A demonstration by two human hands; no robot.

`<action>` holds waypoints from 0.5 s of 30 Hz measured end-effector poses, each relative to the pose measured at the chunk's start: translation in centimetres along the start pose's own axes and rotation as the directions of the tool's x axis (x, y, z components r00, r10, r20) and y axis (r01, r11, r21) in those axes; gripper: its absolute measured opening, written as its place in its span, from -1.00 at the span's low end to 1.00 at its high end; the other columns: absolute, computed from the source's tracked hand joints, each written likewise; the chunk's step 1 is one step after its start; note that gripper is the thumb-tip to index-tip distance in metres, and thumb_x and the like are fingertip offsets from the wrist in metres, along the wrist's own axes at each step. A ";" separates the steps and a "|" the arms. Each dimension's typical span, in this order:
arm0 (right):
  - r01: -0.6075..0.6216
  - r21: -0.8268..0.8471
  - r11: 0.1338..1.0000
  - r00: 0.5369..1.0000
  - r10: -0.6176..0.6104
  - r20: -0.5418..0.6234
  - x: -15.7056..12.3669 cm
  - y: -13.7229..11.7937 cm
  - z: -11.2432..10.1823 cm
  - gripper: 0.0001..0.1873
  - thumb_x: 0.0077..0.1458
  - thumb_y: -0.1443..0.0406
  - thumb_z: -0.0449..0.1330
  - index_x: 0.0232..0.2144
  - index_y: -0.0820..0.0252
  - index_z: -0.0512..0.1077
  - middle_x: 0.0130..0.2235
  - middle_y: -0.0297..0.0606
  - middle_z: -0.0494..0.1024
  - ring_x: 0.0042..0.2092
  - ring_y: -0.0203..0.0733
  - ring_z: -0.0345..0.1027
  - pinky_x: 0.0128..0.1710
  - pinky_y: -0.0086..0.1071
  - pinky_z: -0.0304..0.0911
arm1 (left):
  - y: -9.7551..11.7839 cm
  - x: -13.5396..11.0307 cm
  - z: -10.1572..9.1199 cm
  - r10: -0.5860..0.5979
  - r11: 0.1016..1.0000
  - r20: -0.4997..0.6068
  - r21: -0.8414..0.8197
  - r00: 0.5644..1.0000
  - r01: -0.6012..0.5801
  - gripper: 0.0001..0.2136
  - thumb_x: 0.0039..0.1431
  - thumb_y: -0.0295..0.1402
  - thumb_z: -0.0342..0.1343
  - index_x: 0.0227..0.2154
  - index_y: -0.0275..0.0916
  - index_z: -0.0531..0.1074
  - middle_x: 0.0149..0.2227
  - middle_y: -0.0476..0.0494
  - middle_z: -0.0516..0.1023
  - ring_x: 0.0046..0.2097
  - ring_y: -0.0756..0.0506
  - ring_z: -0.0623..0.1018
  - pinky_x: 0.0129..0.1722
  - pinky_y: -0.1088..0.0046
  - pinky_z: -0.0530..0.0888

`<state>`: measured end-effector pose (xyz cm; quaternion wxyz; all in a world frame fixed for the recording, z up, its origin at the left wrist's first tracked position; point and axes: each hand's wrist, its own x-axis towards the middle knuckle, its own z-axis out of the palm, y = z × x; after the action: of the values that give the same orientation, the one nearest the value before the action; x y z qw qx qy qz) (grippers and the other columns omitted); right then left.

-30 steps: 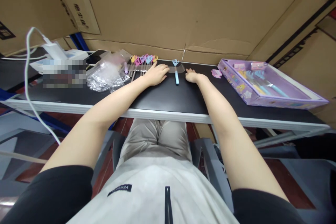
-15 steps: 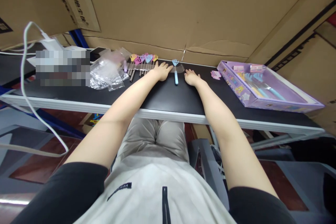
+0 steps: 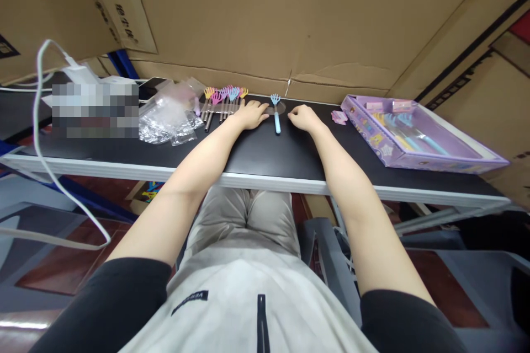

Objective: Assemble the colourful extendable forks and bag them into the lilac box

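A light-blue back scratcher (image 3: 277, 121) with a claw-shaped head lies on the black table, head toward the cardboard. A clear plastic sleeve (image 3: 282, 107) stretches under or around its shaft; I cannot tell which. Just left of it, my left hand (image 3: 252, 115) rests palm down, fingers spread, on the sleeve's left part. My right hand (image 3: 305, 118) is on the table to the right of the scratcher, apart from it. Its fingers are curled and pinched together, and whatever they hold, if anything, is hidden. Several yellow, pink, purple and blue scratchers (image 3: 215, 100) lie beyond my left hand.
On the right stands a purple display box (image 3: 364, 132) with yellow and blue scratchers inside. A small pink packet (image 3: 339, 117) lies beside it. Crumpled clear bags (image 3: 168, 121), a phone (image 3: 155, 88) and a white cable (image 3: 39, 99) occupy the left. Cardboard (image 3: 265, 22) walls the back.
My right hand's fingers have gone from spread out to curled together, in nearly the same place. My left hand has barely shifted, and the blue scratcher stays put.
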<state>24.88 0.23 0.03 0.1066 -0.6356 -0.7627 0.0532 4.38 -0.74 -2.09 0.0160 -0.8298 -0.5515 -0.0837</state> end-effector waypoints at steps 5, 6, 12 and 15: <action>-0.019 0.052 0.998 0.999 0.020 -0.037 -0.6 -1.2 -0.1 -0.68 0.32 0.18 0.20 -0.07 0.26 0.64 0.01 0.02 0.70 0.10 0.09 0.58 0.12 -0.17 0.40 | 0.0 -0.1 -0.1 -0.013 1.000 -0.006 -0.007 1.000 0.013 -0.43 0.55 -0.25 -0.14 0.50 -0.37 0.14 0.48 -0.51 0.25 0.51 -0.37 0.23 0.50 -0.12 0.09; -0.019 0.046 0.999 1.000 0.020 -0.023 -0.7 -1.5 0.0 -0.66 0.32 0.13 0.20 -0.08 0.24 0.63 0.02 0.01 0.69 0.10 0.10 0.57 0.13 -0.14 0.39 | 0.0 -0.1 -0.1 -0.017 1.000 -0.003 -0.009 1.000 0.017 -0.43 0.54 -0.24 -0.13 0.50 -0.37 0.13 0.48 -0.51 0.24 0.51 -0.37 0.22 0.50 -0.12 0.09; -0.032 -0.016 0.999 0.998 0.033 0.054 -0.9 -2.7 0.3 -0.59 0.30 0.10 0.20 0.01 0.26 0.59 0.13 0.07 0.64 0.19 0.20 0.52 0.18 -0.05 0.37 | -0.1 -0.2 -0.2 -0.040 0.999 0.017 -0.030 0.999 0.040 -0.42 0.53 -0.18 -0.09 0.50 -0.32 0.15 0.49 -0.47 0.23 0.52 -0.37 0.21 0.51 -0.11 0.07; -0.097 -0.011 0.995 0.992 0.097 0.075 -0.9 -2.9 0.3 -0.58 0.29 0.25 0.16 0.08 0.36 0.59 0.12 0.17 0.64 0.18 0.19 0.54 0.13 -0.14 0.42 | -0.5 0.1 0.1 -0.026 0.999 0.014 -0.041 1.000 0.026 -0.42 0.54 -0.16 -0.12 0.49 -0.30 0.17 0.48 -0.46 0.27 0.51 -0.38 0.24 0.51 -0.14 0.08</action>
<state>22.21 -1.12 0.29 0.0727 -0.6699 -0.7346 0.0793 3.98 -0.46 -2.23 -0.0060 -0.8232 -0.5606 -0.0898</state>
